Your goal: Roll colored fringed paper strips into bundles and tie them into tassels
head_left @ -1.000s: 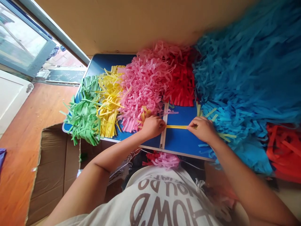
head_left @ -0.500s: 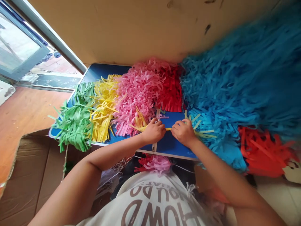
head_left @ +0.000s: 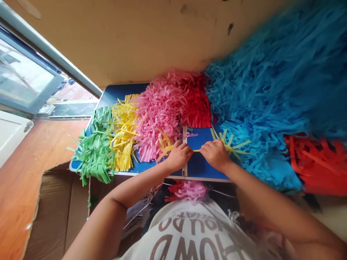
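A yellow paper strip bundle [head_left: 196, 150] is stretched between my two hands over the blue table [head_left: 199, 166], its middle narrow and its loose ends fanned out on both sides. My left hand [head_left: 180, 155] is closed around it near the pink fringe [head_left: 159, 112]. My right hand [head_left: 216, 154] grips the other part, beside the light blue fringe [head_left: 260, 151]. Fringed paper in green [head_left: 97, 155], yellow [head_left: 124, 133] and red [head_left: 196, 104] lies along the table.
A huge blue fringe pile [head_left: 284, 79] rises at the right, with orange-red fringe [head_left: 322, 166] below it. Pink and red strips [head_left: 189, 189] rest at my waist. A cardboard box [head_left: 54, 213] stands at the lower left, under the table's edge. A wall [head_left: 135, 39] is behind.
The view has shifted, so the table sits a little further right and lower at its left end. Both hands still hold the yellow strips, with the hands slightly further apart.
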The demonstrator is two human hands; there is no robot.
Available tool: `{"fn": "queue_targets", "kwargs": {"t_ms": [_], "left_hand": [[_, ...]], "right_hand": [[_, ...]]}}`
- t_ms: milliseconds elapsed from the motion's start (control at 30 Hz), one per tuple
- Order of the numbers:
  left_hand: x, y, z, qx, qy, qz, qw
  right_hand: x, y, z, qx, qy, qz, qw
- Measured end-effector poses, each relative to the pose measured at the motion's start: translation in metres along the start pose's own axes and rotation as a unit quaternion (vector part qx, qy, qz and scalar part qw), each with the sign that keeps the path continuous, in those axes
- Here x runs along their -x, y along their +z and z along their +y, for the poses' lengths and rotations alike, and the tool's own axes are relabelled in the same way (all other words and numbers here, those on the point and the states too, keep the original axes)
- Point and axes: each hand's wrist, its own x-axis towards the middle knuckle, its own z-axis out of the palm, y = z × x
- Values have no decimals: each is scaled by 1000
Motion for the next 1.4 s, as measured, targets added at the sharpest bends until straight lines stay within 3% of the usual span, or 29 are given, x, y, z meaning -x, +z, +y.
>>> {"fn": "queue_targets", "kwargs": {"t_ms": [167,400,567,733,833,900,967,1067,1167,1300,1400], "left_hand": [[18,3,-11,128,-80,35,988],[19,3,-12,285,-171,57,941],[14,0,-7,264,-199,45,943],[9,-2,-6,184,-206,-6,961],[4,-9,-4,119,-144,-43,981],[0,-14,-1,76,-69,-65,993],[-3,-17,2,42,-17,-81,996],[-5,-15,6,16,8,-77,997],[-7,-5,10,4,9,-42,999],[-12,6,11,-6,-15,19,1000],[-13,0,7,-8,-3,79,997]], "right_hand": [[25,2,30,-110,68,39,991],[29,7,46,-209,144,-9,967],[26,4,46,-201,151,-26,968],[15,2,44,-180,197,-76,961],[6,-3,41,-148,222,-129,955],[1,-8,36,-128,202,-136,961],[-1,-12,29,-110,136,-115,978],[-3,-13,20,-71,10,-74,995],[-6,-6,15,-11,-66,-52,996],[-13,0,13,8,-90,-23,996],[-16,-7,5,-54,-19,-6,998]]}}
